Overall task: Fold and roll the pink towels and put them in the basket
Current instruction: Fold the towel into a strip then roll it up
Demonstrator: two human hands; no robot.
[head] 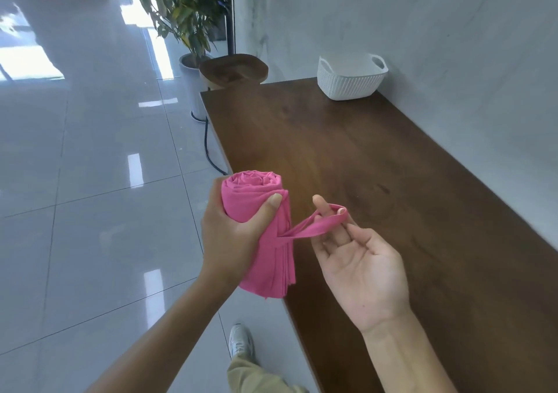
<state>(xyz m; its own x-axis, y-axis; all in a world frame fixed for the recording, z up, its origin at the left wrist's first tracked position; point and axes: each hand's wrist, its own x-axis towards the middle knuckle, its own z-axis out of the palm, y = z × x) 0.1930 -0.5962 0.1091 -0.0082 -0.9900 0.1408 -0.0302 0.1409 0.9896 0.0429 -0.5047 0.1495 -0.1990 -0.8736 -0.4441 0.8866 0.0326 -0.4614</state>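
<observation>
A rolled pink towel (pixel 259 211) is held upright in the air over the near-left edge of the table. My left hand (pixel 232 226) grips the roll, thumb across its front, with loose folded layers hanging below. A thin pink loop (pixel 314 225) runs from the roll's middle to my right hand (pixel 359 260), whose palm faces up while two fingers hook through the loop and stretch it to the right. The white woven basket (pixel 350 78) stands at the table's far end by the wall; nothing shows above its rim.
The dark wooden table (pixel 392 181) runs along a white marble wall on the right. A round wooden stool (pixel 234 71) and a potted plant (pixel 193 15) stand beyond the table's far-left corner. Glossy tiled floor lies left; my shoe (pixel 240 341) is below.
</observation>
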